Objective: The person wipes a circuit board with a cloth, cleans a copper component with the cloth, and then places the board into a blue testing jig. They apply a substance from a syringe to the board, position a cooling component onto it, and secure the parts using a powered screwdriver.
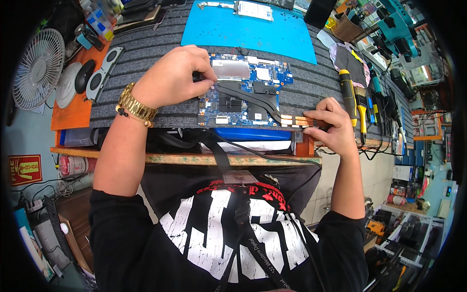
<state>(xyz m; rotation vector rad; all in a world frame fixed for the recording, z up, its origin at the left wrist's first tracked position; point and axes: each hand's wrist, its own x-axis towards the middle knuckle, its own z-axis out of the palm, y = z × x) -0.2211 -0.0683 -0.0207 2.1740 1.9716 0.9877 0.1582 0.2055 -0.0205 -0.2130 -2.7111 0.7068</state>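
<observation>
A blue laptop motherboard (206, 108) lies flat on the ribbed grey mat, close to the table's front edge. Across it, slanting down to the right, runs a heat sink (253, 99) with dark pipes and a copper end. My right hand (334, 125) pinches that copper end between thumb and fingers, just past the board's right corner. At the upper left of the board, my left hand (177, 75) is closed, its thumb and fingertips pressed together at the pipe's other end. A small dark part shows between those fingers; the exact grip is partly hidden.
Behind the board lies a bright blue mat (243, 36) with a drive (254, 10) on it. A yellow-black screwdriver (347, 95) and brushes (361, 109) lie to the right. A white fan (39, 68) stands far left. Under the tabletop is an open shelf (194, 159) with cables.
</observation>
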